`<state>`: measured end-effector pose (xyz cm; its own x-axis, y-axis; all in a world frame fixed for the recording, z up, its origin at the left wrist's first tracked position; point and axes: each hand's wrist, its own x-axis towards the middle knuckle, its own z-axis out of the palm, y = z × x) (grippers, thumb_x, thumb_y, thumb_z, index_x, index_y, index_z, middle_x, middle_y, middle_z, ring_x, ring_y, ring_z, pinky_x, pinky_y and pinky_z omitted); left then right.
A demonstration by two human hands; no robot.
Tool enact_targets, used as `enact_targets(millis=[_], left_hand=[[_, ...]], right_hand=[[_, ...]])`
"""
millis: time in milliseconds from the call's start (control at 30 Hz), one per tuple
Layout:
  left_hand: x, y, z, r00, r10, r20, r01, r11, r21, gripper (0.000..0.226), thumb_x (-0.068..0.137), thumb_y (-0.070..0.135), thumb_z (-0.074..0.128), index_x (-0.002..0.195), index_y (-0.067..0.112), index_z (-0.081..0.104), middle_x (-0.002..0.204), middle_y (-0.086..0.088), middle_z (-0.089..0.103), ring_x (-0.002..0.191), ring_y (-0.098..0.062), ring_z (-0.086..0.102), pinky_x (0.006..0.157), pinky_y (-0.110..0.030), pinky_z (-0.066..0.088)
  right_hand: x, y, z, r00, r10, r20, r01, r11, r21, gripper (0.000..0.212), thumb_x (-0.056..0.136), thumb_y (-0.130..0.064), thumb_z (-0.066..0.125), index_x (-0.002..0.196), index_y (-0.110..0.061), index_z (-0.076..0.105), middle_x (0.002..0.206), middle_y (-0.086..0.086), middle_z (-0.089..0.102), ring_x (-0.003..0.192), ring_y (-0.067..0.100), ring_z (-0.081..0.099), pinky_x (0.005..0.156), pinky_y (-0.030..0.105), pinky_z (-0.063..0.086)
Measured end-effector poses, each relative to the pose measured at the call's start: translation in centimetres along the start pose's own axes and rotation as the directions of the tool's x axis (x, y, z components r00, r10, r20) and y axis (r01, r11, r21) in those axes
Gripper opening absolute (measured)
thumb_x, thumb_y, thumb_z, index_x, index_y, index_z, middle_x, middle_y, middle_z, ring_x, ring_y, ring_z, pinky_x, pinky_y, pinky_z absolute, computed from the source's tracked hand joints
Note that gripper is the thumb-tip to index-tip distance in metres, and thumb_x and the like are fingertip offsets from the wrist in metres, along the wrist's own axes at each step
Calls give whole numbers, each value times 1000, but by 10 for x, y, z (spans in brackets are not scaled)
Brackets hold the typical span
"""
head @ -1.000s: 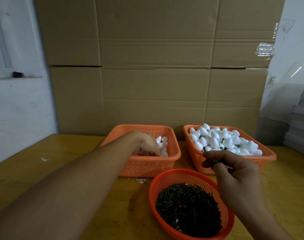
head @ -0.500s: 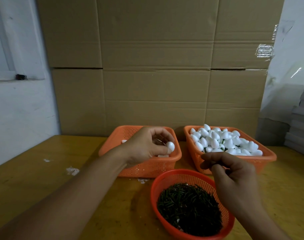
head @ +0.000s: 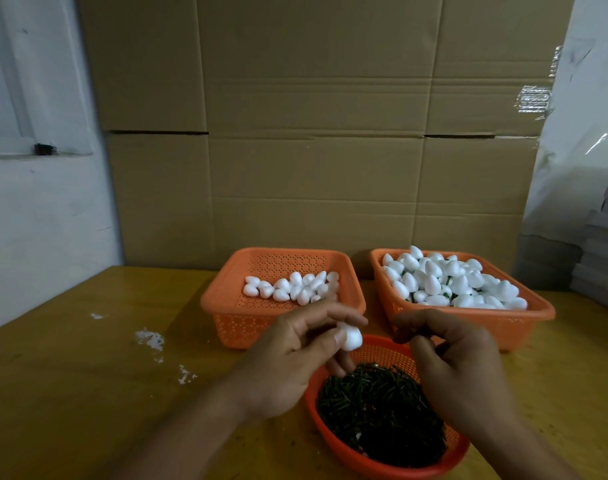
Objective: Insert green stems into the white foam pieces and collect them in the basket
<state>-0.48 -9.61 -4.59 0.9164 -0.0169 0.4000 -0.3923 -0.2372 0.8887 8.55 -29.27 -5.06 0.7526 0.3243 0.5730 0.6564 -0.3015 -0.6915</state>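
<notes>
At about 9 o'clock on the tabletop (head: 70,393) lie white crumbs (head: 150,338), likely bits shed from foam, a sign the pieces flake if squeezed or pierced off-centre. Just right of them, at the centre, the left hand (head: 295,355) pinches one foam piece (head: 350,337) between thumb and fingertips, over the near rim of the left basket (head: 226,317), which holds a small pile of bare foam. At 6 o'clock the round basket (head: 333,445) is full of green stems (head: 378,414). The right hand (head: 458,362) hovers just beside the foam, its fingers (head: 410,323) curled together as if nipping a stem, though I cannot tell whether one is there; it is too thin to see.

Risks, as I judge them: a stem pushed in askew could split the foam or poke out its side; too tight a pinch could dent it; a dropped stem would fall among the others and be lost.

At 1 o'clock the right basket (head: 538,317) is heaped with stemmed pieces, and more could roll over its rim.

Behind stand cardboard boxes (head: 313,133), a pale wall (head: 35,220) at 10 o'clock, plastic sheeting (head: 579,133) and stacked grey boards (head: 600,265) at 3 o'clock.
</notes>
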Motion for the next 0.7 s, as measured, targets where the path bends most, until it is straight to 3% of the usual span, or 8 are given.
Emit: enact_targets(millis=[100, 167, 267, 367, 467, 567, 700], left_hand=[[-4, 0, 3, 998, -56, -11, 54, 983, -177, 26, 96, 21, 56, 117, 22, 71, 99, -8, 69, 86, -23, 66, 77, -31, 53], [-7, 1, 4, 997, -78, 29, 83, 955, -285, 31, 92, 17, 63, 122, 21, 70, 102, -10, 70, 86, -23, 66, 78, -30, 53], [-9, 2, 4, 995, -87, 40, 95, 940, -328, 38, 87, 8, 68, 123, 21, 69, 101, -11, 70, 84, -21, 66, 77, -28, 53], [-10, 4, 7, 994, -103, 33, 109, 940, -324, 34, 89, 17, 68, 123, 20, 67, 93, -12, 69, 77, -21, 62, 70, -30, 51], [-9, 5, 9, 991, -132, 22, 132, 942, -309, 35, 87, 37, 68, 119, 24, 68, 85, -10, 66, 70, -20, 59, 63, -28, 47], [-9, 4, 10, 990, -139, -9, 130, 941, -311, 37, 85, 45, 65, 112, 19, 71, 84, -9, 64, 69, -18, 58, 62, -26, 46], [-9, 2, 11, 987, -158, -24, 137, 914, -382, 32, 89, 36, 64, 110, 13, 72, 88, -11, 66, 72, -18, 59, 64, -26, 47]], right_hand=[[-1, -3, -1, 996, 0, 92, 18, 980, -196, 29, 87, -7, 66, 98, -32, 77, 82, -14, 71, 62, -7, 61, 54, 12, 41], [-1, -10, -4, 977, 18, 211, 51, 948, -316, 21, 87, -20, 69, 98, -36, 76, 83, -17, 71, 72, -1, 64, 64, 23, 52], [-3, -21, -4, 882, 119, 457, 153, 843, -515, 12, 88, -44, 65, 99, -43, 71, 85, -17, 70, 79, 4, 64, 73, 30, 56], [-7, -27, 2, 793, 240, 559, 243, 718, -652, 31, 85, -63, 58, 99, -37, 67, 84, -14, 63, 83, 5, 62, 76, 30, 55], [-10, -28, 11, 746, 299, 595, 288, 661, -693, 49, 78, -76, 55, 93, -29, 61, 87, -12, 62, 84, 9, 61, 76, 31, 52], [-12, -29, 16, 737, 290, 611, 309, 659, -686, 46, 78, -69, 59, 99, -28, 63, 96, -10, 64, 90, 13, 64, 75, 31, 50], [-13, -24, 20, 767, 259, 587, 270, 700, -661, 29, 87, -48, 61, 109, -29, 65, 102, -9, 65, 95, 16, 64, 79, 32, 54]])
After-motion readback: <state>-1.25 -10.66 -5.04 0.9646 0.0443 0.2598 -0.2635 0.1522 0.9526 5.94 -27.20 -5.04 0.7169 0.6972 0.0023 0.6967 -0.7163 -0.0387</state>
